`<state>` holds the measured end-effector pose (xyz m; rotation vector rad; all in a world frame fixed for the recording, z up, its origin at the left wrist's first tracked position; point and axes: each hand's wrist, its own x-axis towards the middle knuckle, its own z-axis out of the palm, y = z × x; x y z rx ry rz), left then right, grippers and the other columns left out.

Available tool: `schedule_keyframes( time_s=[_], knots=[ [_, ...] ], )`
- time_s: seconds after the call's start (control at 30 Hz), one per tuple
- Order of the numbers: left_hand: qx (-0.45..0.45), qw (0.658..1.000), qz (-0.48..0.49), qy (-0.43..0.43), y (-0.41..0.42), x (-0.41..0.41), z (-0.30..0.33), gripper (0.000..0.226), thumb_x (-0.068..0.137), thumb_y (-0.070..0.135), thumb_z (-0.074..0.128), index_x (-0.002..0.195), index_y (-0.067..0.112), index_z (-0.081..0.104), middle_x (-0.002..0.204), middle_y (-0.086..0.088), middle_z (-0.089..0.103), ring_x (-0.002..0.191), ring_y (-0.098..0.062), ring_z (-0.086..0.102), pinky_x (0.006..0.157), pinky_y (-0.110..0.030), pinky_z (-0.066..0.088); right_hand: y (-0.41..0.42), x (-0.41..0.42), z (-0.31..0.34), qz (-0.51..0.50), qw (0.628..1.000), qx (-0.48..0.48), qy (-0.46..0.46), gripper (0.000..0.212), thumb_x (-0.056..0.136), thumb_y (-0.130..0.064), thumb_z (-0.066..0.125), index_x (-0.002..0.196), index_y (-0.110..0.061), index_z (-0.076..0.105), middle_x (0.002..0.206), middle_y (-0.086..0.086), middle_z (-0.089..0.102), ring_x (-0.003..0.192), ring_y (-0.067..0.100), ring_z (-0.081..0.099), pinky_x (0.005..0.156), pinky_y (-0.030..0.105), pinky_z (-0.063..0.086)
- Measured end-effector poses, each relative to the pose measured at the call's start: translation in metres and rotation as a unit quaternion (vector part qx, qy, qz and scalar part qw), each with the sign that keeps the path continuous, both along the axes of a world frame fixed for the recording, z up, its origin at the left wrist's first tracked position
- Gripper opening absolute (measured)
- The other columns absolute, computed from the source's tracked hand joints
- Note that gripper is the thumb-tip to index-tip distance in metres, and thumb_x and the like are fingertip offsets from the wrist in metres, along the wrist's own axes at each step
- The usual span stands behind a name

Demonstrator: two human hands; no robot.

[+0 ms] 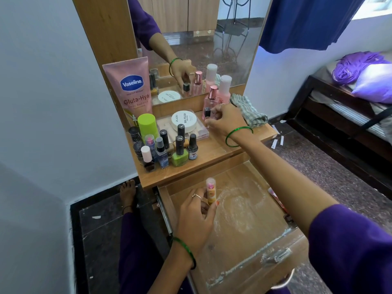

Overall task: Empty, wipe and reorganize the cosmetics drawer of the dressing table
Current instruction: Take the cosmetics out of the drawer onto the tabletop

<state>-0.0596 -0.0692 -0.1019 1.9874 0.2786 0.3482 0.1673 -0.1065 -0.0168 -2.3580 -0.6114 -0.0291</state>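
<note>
While the left hand [196, 211] grips one lip balm [210, 190] upright over the open drawer [244, 213], the right hand [226, 119] pinches one upright polish bottle [206, 114] on the tabletop [212, 153].

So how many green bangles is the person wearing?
2. One green bangle is on the right wrist, reaching over the tabletop; the other green bangle is on the left wrist, over the open drawer. The mirror only repeats one.
</note>
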Motion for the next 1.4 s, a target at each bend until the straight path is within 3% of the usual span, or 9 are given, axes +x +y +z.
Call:
schedule_keyframes(
  time_s=[0.2,0.5,0.63,0.9,1.0,1.1,1.17,1.23,1.4],
  knots=[
    [-0.002,1.0,0.0,-0.007,0.0,0.001,-0.002,0.019,0.089,0.02,0.064,0.104,0.026,0.055,0.092,0.009,0.057,0.086,0.004,0.056,0.064,-0.008,0.047,-0.003,0.001,-0.005,-0.003,1.0,-0.003,-0.012,0.007,0.078,-0.015,0.069,0.081,-0.009,0.065,0.067,-0.002,0.057,0.063,0.007,0.049,0.055,0.01,0.034],
    [0.007,1.0,0.018,-0.012,0.001,0.0,-0.004,0.011,0.089,0.025,0.065,0.096,0.025,0.057,0.086,0.004,0.061,0.077,-0.003,0.059,0.059,-0.009,0.046,-0.044,-0.021,-0.003,-0.032,0.999,0.036,0.012,0.023,0.08,-0.013,0.07,0.102,-0.01,0.065,0.079,0.0,0.06,0.07,0.006,0.053,0.077,0.02,0.045],
    [0.01,1.0,0.021,-0.014,0.0,0.0,-0.003,0.009,0.088,0.027,0.065,0.093,0.026,0.058,0.084,0.007,0.063,0.074,-0.001,0.06,0.059,-0.011,0.048,-0.096,-0.05,-0.008,-0.035,0.997,0.055,0.051,0.019,0.08,-0.011,0.07,0.098,-0.014,0.064,0.073,-0.005,0.059,0.065,0.001,0.052,0.067,0.009,0.044],
    [0.021,0.999,0.03,-0.025,-0.005,0.012,0.007,0.007,0.087,0.023,0.066,0.089,0.019,0.062,0.082,0.001,0.067,0.072,-0.004,0.062,0.063,-0.016,0.051,-0.176,-0.107,-0.035,-0.084,0.983,-0.117,0.116,0.005,0.081,-0.01,0.068,0.086,-0.013,0.067,0.078,0.004,0.067,0.077,0.018,0.063,0.079,0.024,0.05],
    [0.039,0.997,0.032,-0.051,-0.013,0.023,0.021,0.008,0.089,0.025,0.064,0.094,0.018,0.062,0.088,0.0,0.067,0.078,-0.007,0.063,0.068,-0.02,0.053,-0.188,-0.112,-0.041,-0.116,0.977,-0.13,0.121,0.015,0.083,-0.007,0.063,0.097,-0.006,0.069,0.091,0.01,0.07,0.087,0.02,0.063,0.076,0.015,0.04],
    [0.058,0.995,0.026,-0.079,-0.024,0.041,0.039,0.01,0.09,0.025,0.063,0.097,0.018,0.062,0.092,-0.001,0.065,0.081,-0.008,0.061,0.073,-0.021,0.052,-0.187,-0.11,-0.05,-0.128,0.97,-0.167,0.124,0.027,0.088,-0.012,0.058,0.113,-0.002,0.062,0.104,0.015,0.068,0.103,0.027,0.061,0.086,0.023,0.039],
    [0.075,0.993,0.034,-0.084,-0.029,0.057,0.051,0.015,0.09,0.025,0.062,0.1,0.015,0.064,0.094,-0.002,0.063,0.085,-0.011,0.059,0.078,-0.027,0.052,-0.185,-0.109,-0.057,-0.114,0.964,-0.21,0.118,0.019,0.092,-0.017,0.052,0.104,-0.005,0.062,0.101,0.017,0.068,0.101,0.031,0.061,0.077,0.03,0.042],
    [0.092,0.991,0.048,-0.078,-0.033,0.075,0.059,0.02,0.09,0.023,0.062,0.103,0.009,0.066,0.1,-0.005,0.06,0.091,-0.017,0.058,0.084,-0.033,0.05,-0.185,-0.112,-0.064,-0.087,0.952,-0.274,0.101,0.007,0.091,-0.013,0.047,0.085,-0.015,0.05,0.094,0.013,0.065,0.094,0.032,0.061,0.064,0.029,0.037],
    [0.113,0.989,0.081,-0.041,-0.035,0.114,0.073,0.018,0.09,0.021,0.062,0.101,0.007,0.066,0.11,-0.01,0.056,0.1,-0.026,0.056,0.089,-0.039,0.049,-0.184,-0.116,-0.071,-0.023,0.925,-0.363,0.114,0.015,0.084,-0.007,0.045,0.093,-0.019,0.043,0.097,0.004,0.04,0.094,0.031,0.058,0.072,0.035,0.045]
  ],
)
